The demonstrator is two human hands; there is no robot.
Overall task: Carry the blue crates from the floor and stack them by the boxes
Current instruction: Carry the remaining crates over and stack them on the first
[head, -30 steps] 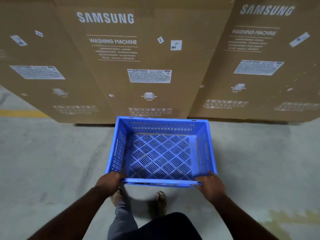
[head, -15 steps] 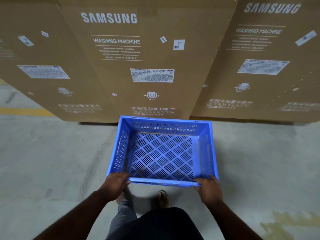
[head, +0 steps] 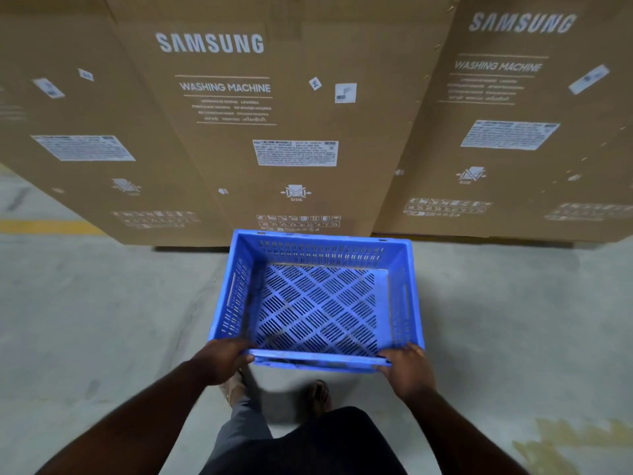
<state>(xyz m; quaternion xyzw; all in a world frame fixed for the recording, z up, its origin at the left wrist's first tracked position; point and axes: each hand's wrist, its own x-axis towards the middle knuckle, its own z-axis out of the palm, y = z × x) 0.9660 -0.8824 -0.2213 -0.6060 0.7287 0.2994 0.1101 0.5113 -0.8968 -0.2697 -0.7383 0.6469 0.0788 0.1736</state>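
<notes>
A crate (head: pixel 317 296) is held above the floor (head: pixel 102 320), just in front of the middle washing machine box (head: pixel 274 132). A second box (head: pixel 68 132) stands left of the middle box, a third (head: pixel 513 132) right of it. The left hand (head: pixel 222 363) and right hand (head: pixel 407 370) take the crate's near corners.

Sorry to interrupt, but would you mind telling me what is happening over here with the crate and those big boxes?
A person is carrying an empty blue crate, holding its near rim with both hands: the left hand at the near left corner, the right hand at the near right corner. The crate is held just in front of a row of tall cardboard washing machine boxes standing on the concrete floor. It has not been set down yet, and no other crates are in view.
</notes>
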